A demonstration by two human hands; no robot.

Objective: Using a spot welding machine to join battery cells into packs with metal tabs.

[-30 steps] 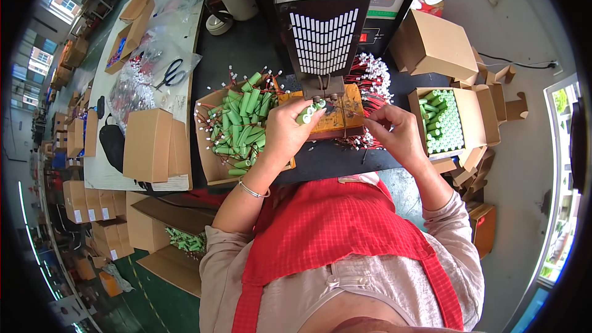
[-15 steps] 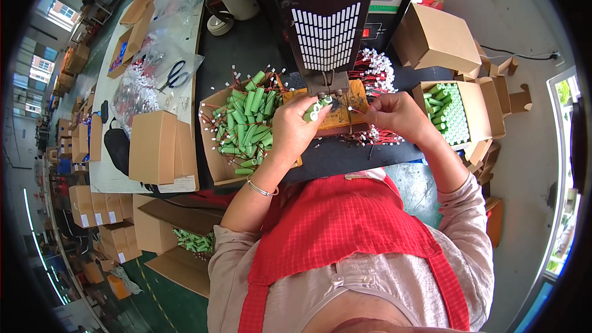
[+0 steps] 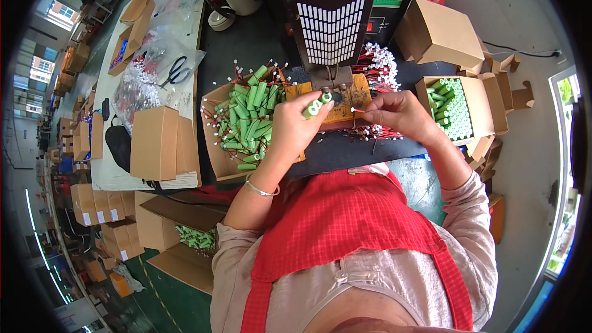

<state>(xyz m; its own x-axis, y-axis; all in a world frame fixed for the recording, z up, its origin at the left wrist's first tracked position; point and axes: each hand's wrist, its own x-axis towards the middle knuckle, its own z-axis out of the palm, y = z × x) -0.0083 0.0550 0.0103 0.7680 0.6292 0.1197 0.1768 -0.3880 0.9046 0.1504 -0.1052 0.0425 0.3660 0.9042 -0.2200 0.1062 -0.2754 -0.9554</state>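
Note:
My left hand (image 3: pixel 291 124) is closed around green cylindrical battery cells (image 3: pixel 312 109), their pale ends facing up toward me. It holds them just below the electrode tips (image 3: pixel 327 89) of a dark spot welder (image 3: pixel 330 24), over its worn yellow work block (image 3: pixel 361 89). I cannot tell whether the cells touch the tips. To the right, my right hand (image 3: pixel 404 116) pinches a short red wire lead (image 3: pixel 359 111) between thumb and fingertips. The lead's light-coloured end points toward the cells, with a gap between them.
Left of the welder, an open carton (image 3: pixel 225 172) holds green cells with wires attached. At right, another carton (image 3: pixel 481 108) has upright green cells. White-plugged leads (image 3: pixel 379 65) lie behind and beside the block. Scissors (image 3: pixel 177 71) rest on plastic bags at far left.
The view has shifted slightly. Both hands keep their holds, the left on the cells and the right on the lead, with only small movement near the welder tips.

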